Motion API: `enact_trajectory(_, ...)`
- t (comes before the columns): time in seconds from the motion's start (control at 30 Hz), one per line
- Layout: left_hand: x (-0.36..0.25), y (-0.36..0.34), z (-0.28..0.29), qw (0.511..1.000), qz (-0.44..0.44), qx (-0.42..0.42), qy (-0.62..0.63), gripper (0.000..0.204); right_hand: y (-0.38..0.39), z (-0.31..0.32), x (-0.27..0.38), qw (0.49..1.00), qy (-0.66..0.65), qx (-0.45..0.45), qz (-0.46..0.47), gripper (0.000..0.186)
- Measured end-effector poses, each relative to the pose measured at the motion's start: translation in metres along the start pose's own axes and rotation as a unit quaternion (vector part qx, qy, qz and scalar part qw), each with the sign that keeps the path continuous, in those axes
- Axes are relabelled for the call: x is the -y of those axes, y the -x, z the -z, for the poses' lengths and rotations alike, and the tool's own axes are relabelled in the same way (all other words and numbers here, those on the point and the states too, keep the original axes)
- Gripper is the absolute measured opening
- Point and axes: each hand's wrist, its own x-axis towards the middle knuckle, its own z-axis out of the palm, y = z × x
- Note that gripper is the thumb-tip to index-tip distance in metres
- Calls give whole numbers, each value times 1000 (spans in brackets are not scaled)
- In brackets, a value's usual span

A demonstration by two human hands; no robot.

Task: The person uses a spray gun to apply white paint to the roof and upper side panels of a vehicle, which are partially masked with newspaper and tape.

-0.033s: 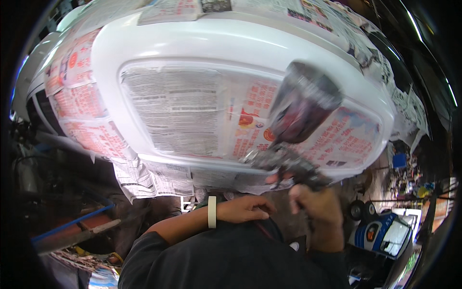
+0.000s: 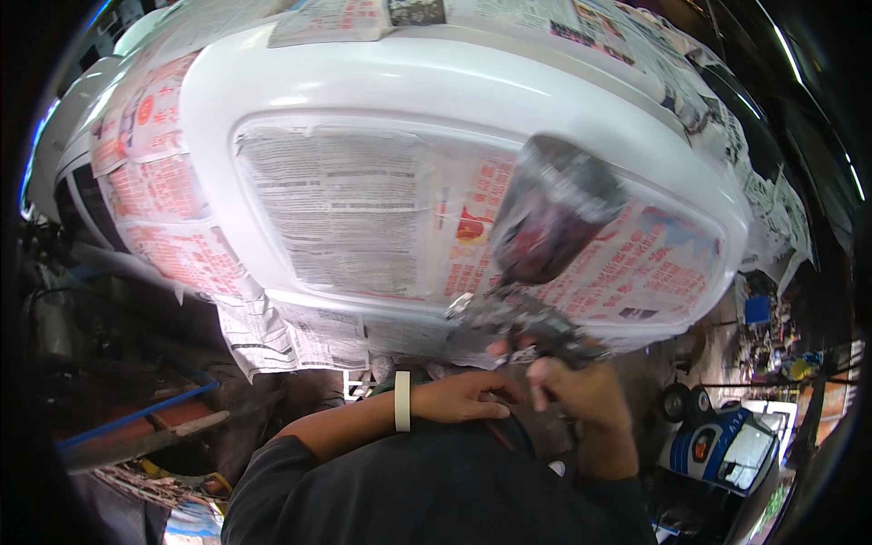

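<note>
My right hand [image 2: 581, 392] is closed round the grip of a spray gun [image 2: 522, 320], with its forefinger at the trigger. The gun is covered in dark, paint-crusted residue, and a large translucent cup [image 2: 556, 209] with reddish-dark contents stands tilted on top. Its nozzle points left, close in front of a glossy white vehicle body panel [image 2: 391, 68]. Newspaper masking [image 2: 336, 209] covers the panel's window areas. My left hand [image 2: 459, 397], with a pale band on its wrist, is held before my body, fingers curled; whatever they hold is hidden. A dark, red-edged line, perhaps a hose, runs beside it.
More newspaper [image 2: 168, 213] hangs over the vehicle's left side and lower edge. At the left lies a blue bar [image 2: 136, 413] among clutter. A small blue-and-white wheeled vehicle [image 2: 718, 445] stands at the right, with a blue box [image 2: 757, 310] and shelved items beyond it.
The spray gun and my right hand have shifted slightly left and lower, toward my body. My left hand keeps its place; the view has moved a little.
</note>
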Motion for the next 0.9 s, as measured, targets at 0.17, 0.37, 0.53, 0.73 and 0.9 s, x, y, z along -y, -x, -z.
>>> enact_trajectory(0.17,6,15,15,991,15,-20,-130,15,-27,-27,-47,991,0,98,-88,42)
enact_trajectory(0.37,20,30,19,991,77,-103,-41,15,-38,-27,-73,991,-4,99,-89,44)
enact_trajectory(0.53,11,32,13,979,76,-186,-18,18,-39,-32,-78,996,20,81,-17,44)
enact_trajectory(0.73,14,38,14,977,73,-201,1,15,-46,-34,-77,993,-5,114,-23,44)
enact_trajectory(0.9,19,39,17,975,75,-210,-1,11,-47,-37,-76,992,-12,120,-42,44)
